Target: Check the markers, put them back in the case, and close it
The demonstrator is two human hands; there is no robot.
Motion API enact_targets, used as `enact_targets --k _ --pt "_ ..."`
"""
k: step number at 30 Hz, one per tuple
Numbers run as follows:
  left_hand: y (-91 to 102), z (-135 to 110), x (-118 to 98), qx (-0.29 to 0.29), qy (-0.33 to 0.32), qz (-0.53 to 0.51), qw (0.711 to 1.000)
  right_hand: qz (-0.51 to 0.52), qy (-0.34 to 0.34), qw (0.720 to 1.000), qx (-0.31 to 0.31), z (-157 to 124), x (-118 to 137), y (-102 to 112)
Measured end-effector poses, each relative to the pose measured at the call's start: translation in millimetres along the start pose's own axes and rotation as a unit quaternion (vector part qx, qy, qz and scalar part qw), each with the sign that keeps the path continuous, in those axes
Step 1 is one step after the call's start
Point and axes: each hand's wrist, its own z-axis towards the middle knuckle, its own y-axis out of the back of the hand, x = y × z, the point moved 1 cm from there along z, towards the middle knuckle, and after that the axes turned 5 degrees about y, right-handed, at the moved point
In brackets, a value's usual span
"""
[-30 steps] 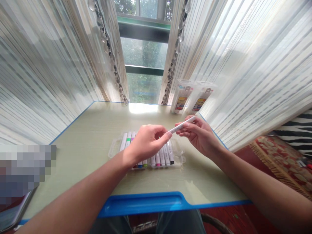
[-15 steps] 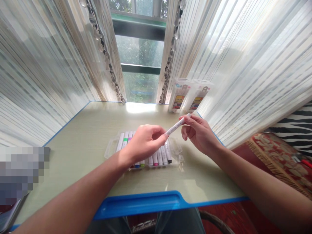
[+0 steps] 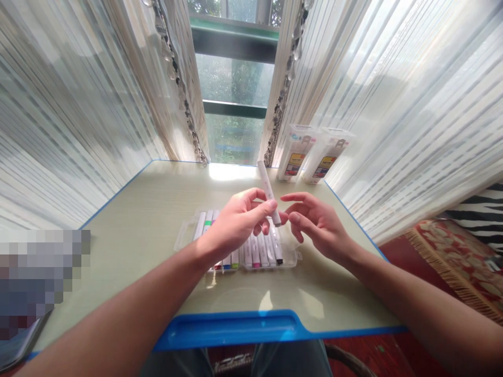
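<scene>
My left hand (image 3: 239,217) pinches a white marker pen (image 3: 268,186) between thumb and fingers. The pen stands steeply tilted, its upper end leaning away toward the window. Close by on the right, my right hand (image 3: 318,225) has its fingers apart and holds nothing; its fingertips are near the pen's lower end. Below both hands lies an open clear plastic case (image 3: 291,259) with several white markers (image 3: 261,251) in rows, some with coloured bands or ends in green, purple, red, blue, pink and black. My left hand and forearm hide part of the case.
Two clear plastic cases with labels, one on the left (image 3: 296,154) and one on the right (image 3: 328,157), stand upright at the table's back right. A blue trough (image 3: 236,327) edges the table's front. Striped sheer curtains (image 3: 393,94) surround the table; a pixelated patch covers the left.
The marker has turned from a slanted position between both hands to nearly upright in my left hand. My right hand has let go of it and opened. The view has shifted slightly.
</scene>
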Motion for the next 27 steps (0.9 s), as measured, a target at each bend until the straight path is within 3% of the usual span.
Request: enact_targets --k 4,9,18,23,27 --pt "0.1 0 2 0.016 -0.027 -0.031 0.999 -0.002 0.014 1.0 0.015 -4 1 -7" --pt "-1.4 0 4 0.002 -0.034 -0.016 0.999 -0.033 0.047 0.998 -0.015 -4 2 -8" --pt "6.7 3 -4 -0.147 -0.022 -0.109 0.983 -0.027 0.039 0.988 -0.149 5 -1 9" --pt "8.9 3 -4 -0.152 -0.017 -0.059 0.987 0.019 0.037 0.984 -0.171 8 -5 13" --pt "8.5 2 -4 -0.136 0.002 -0.097 0.986 0.021 0.046 0.981 -0.185 8 -4 14"
